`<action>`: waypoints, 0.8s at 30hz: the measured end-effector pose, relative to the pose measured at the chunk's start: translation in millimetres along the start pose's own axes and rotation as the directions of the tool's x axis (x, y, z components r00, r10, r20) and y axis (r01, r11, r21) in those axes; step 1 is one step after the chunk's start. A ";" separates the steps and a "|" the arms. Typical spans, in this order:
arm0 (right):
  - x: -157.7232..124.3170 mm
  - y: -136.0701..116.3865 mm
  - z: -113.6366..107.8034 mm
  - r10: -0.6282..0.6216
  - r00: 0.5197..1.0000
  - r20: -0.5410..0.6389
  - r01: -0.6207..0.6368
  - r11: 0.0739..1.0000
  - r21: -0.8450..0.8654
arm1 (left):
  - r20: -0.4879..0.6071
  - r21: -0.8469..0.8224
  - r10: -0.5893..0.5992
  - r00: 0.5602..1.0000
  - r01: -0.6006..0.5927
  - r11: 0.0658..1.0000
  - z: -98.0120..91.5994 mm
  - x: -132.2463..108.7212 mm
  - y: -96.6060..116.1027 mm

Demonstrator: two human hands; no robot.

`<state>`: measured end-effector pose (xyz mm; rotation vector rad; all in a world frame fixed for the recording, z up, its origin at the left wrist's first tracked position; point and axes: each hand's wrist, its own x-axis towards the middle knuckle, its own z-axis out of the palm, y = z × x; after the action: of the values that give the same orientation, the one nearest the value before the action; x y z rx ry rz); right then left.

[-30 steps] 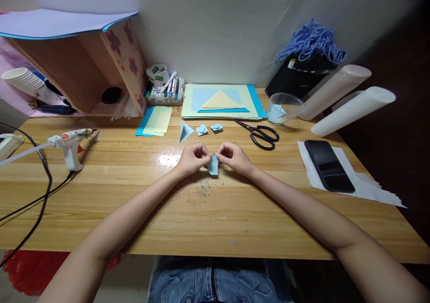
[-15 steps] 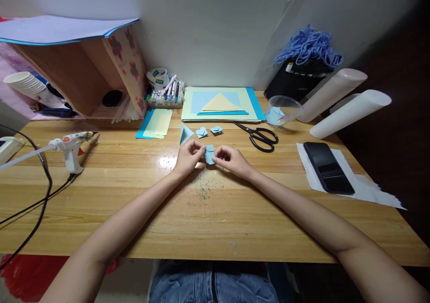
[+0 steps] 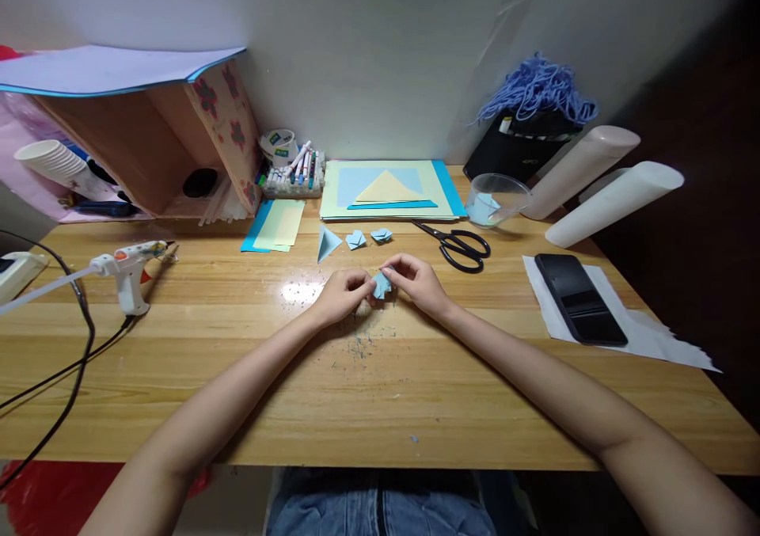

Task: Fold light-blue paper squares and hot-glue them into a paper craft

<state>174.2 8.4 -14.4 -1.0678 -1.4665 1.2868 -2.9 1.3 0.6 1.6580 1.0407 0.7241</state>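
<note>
A small piece of folded light-blue paper [image 3: 381, 286] is held just above the table between my two hands. My left hand [image 3: 344, 293] pinches its left side between thumb and fingers. My right hand [image 3: 416, 280] grips its upper right edge, with thumb and forefinger closed on it. Just beyond my hands lie a blue paper triangle [image 3: 328, 244] and two small folded paper hearts, one on the left [image 3: 356, 240] and one on the right [image 3: 381, 236]. Fingertips cover part of the held paper.
Black-handled scissors [image 3: 457, 247] lie right of the hearts. Behind are stacked paper sheets [image 3: 332, 191], a clear plastic cup [image 3: 495, 199] and a marker box [image 3: 295, 178]. A phone [image 3: 579, 298] rests at right; a glue gun [image 3: 131, 275] with its cord stands at left.
The folded paper has turned and tilted between my fingers. It has shifted slightly right and nearer me, and my right hand's grip has moved to its upper edge.
</note>
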 end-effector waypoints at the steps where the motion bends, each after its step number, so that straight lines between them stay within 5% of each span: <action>1: 0.0 -0.6 -0.1 0.002 1.000 0.003 -0.002 1.000 0.004 | 0.002 -0.006 0.003 1.000 -0.003 1.000 -0.4 0.4 -0.5; 10: 2.1 5.7 -0.6 0.053 0.998 -0.033 -0.052 0.998 0.045 | 0.006 -0.195 -0.051 0.999 0.051 0.980 0.4 3.4 -4.7; 14: -1.3 8.5 -0.6 -0.093 0.992 -0.083 0.082 0.988 -0.128 | 0.049 -0.215 -0.080 0.996 0.088 0.973 1.2 3.0 -1.8; 18: -6.2 4.7 -3.7 -0.358 0.934 0.016 0.330 0.840 -0.431 | 0.066 -0.223 -0.100 0.993 0.113 0.968 0.2 3.8 -7.1; 24: -7.4 5.2 -9.7 -0.465 0.860 0.208 0.484 0.618 -0.619 | 0.059 -0.247 -0.097 0.994 0.108 0.963 -1.1 4.7 -9.1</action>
<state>185.6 3.9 -19.4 -0.9671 -2.1274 0.3826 -4.3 7.1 -7.8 1.3883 0.9535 0.7142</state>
